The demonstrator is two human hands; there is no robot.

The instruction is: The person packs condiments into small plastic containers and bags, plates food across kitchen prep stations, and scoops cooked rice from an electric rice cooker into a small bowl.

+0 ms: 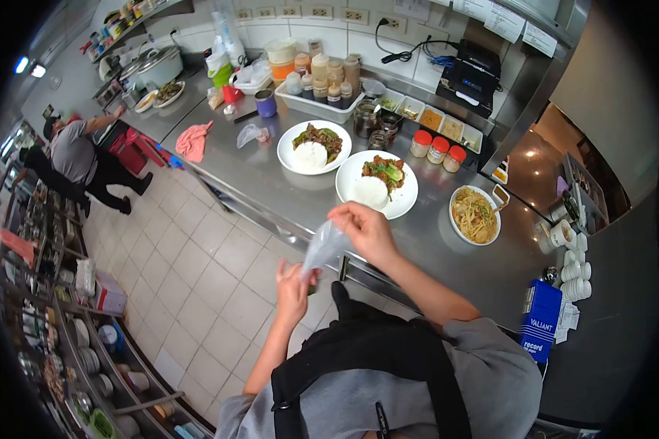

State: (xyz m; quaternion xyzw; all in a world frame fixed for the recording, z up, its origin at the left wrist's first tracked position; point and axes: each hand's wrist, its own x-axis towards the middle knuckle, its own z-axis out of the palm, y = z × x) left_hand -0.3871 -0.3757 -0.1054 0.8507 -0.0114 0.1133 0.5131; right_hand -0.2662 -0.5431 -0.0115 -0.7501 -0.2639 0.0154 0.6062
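A clear plastic bag (325, 246) is stretched between my two hands, in front of the counter's edge. My right hand (362, 227) pinches its upper end, close to a white plate (403, 207) of rice, meat and green leaves. Lower and to the left, my left hand (294, 287) has its fingers closed on the bag's other end. A second plate (292, 159) with rice and dark stir-fry sits just behind and left of the first. To the right stands a bowl of noodles (476, 214).
Red-lidded jars (438, 150), a bin of sauce bottles (318, 106) and a purple cup (266, 103) line the counter's back. A pink cloth (193, 142) lies at left. Two people (81, 150) stand far left. A blue record book (540, 320) is at right.
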